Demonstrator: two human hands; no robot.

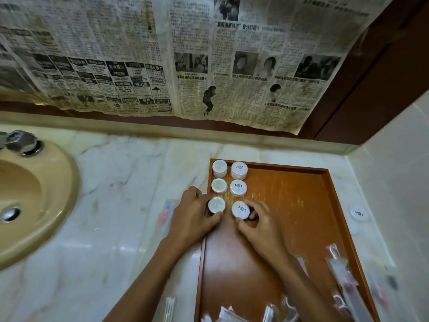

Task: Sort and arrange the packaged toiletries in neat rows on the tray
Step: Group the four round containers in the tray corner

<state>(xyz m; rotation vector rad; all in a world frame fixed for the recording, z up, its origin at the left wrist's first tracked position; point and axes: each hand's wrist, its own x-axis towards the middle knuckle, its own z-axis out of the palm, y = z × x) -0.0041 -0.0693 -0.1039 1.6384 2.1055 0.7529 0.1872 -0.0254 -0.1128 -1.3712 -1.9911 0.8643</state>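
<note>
A brown wooden tray (301,205) lies on the marble counter. Round white packaged toiletries stand in two columns at its far left corner: plain-topped ones (219,185) on the left, ones with a dark emblem (238,187) on the right. My left hand (195,217) grips the nearest plain round pack (216,204) at the tray's left rim. My right hand (257,225) pinches the nearest emblem pack (240,209). Clear plastic sachets (343,275) lie along the tray's near right edge and near end.
A beige sink (34,205) with a chrome tap handle (21,141) is at the left. A sachet with red contents (167,211) lies on the counter left of the tray. One round emblem pack (359,213) sits off the tray at the right. Newspaper covers the wall behind.
</note>
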